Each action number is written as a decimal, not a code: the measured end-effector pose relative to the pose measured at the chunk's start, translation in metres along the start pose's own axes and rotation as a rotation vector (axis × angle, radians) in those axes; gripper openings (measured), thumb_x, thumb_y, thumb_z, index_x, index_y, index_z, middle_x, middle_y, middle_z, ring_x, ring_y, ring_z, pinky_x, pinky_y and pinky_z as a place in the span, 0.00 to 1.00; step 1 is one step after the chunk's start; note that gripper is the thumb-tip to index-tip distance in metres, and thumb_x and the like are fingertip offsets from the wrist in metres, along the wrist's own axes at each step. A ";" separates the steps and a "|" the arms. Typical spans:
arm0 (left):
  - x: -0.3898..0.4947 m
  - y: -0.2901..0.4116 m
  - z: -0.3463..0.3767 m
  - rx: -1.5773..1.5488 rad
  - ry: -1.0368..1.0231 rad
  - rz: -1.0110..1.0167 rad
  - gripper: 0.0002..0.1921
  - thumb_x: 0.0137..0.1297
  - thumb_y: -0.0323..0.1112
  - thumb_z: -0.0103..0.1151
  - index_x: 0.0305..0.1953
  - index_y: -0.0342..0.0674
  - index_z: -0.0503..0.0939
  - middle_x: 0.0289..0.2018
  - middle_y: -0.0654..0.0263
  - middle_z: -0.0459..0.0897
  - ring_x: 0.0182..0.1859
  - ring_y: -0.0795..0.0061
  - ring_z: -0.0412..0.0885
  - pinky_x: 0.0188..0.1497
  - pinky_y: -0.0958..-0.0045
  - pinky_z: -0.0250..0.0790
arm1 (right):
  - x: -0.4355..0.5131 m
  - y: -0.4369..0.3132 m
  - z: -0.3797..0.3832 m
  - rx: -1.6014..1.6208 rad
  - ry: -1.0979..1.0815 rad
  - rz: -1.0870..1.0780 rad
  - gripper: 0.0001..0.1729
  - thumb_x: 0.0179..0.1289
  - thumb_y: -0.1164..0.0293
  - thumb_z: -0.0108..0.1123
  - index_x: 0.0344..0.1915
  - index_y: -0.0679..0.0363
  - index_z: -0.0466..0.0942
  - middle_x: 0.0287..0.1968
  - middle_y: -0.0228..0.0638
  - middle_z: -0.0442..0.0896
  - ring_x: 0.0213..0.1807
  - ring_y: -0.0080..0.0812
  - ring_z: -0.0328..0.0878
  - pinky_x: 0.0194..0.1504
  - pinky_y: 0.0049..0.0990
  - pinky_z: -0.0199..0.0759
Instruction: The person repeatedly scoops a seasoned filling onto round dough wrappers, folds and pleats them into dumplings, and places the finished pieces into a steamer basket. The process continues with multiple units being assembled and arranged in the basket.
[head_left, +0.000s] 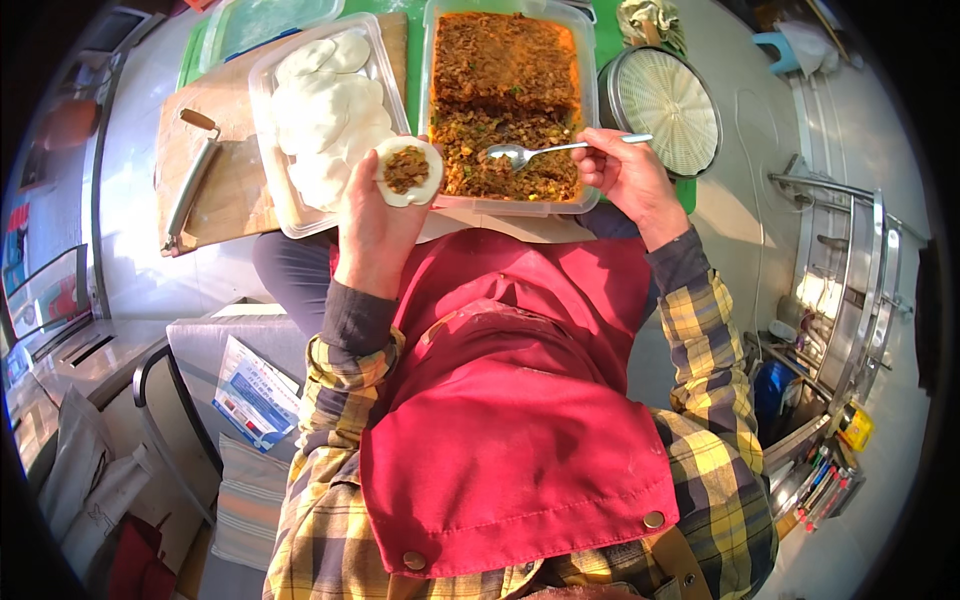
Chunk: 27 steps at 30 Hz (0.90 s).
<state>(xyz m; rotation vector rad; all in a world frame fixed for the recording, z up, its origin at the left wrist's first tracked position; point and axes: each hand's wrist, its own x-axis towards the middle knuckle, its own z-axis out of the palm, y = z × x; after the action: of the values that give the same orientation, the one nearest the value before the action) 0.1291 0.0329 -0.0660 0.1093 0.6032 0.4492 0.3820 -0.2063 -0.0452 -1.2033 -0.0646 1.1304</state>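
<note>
My left hand holds a round white dough wrapper with a mound of chopped filling at its middle. My right hand grips the handle of a metal spoon, whose bowl is over the filling in a clear plastic tub. That tub holds reddish-brown chopped filling, lower in the near half than in the far half. To its left, a second clear tub holds many overlapping white wrappers, its near right corner beside my left hand.
A wooden board lies at the left, bearing a cleaver-like tool with a wooden handle. Right of the filling tub stands a round pot with a woven lid or tray. A crumpled cloth lies behind it. A metal rack stands far right.
</note>
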 end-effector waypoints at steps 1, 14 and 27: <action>0.003 -0.003 -0.002 0.010 0.008 0.006 0.26 0.84 0.42 0.50 0.71 0.25 0.72 0.69 0.41 0.79 0.74 0.40 0.75 0.81 0.40 0.64 | -0.001 -0.004 0.003 0.013 -0.034 -0.021 0.14 0.80 0.68 0.66 0.50 0.70 0.86 0.40 0.42 0.91 0.35 0.25 0.87 0.38 0.25 0.85; 0.011 -0.052 0.035 -0.007 -0.010 -0.101 0.21 0.88 0.42 0.40 0.66 0.33 0.74 0.64 0.49 0.82 0.68 0.46 0.79 0.73 0.38 0.73 | -0.048 -0.014 0.092 -1.037 -0.096 -0.848 0.07 0.76 0.75 0.66 0.43 0.70 0.86 0.40 0.42 0.89 0.37 0.40 0.88 0.40 0.33 0.84; 0.029 -0.054 0.049 -0.022 -0.062 -0.090 0.25 0.92 0.44 0.32 0.67 0.24 0.68 0.63 0.40 0.78 0.66 0.43 0.80 0.69 0.43 0.78 | -0.070 0.062 0.099 -1.522 -0.196 -1.257 0.15 0.67 0.78 0.68 0.53 0.69 0.84 0.51 0.43 0.81 0.46 0.43 0.85 0.45 0.37 0.83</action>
<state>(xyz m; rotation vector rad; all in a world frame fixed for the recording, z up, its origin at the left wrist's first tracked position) 0.1983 -0.0013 -0.0529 0.0751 0.5398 0.3642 0.2504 -0.1921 -0.0149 -1.7902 -1.8096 -0.1556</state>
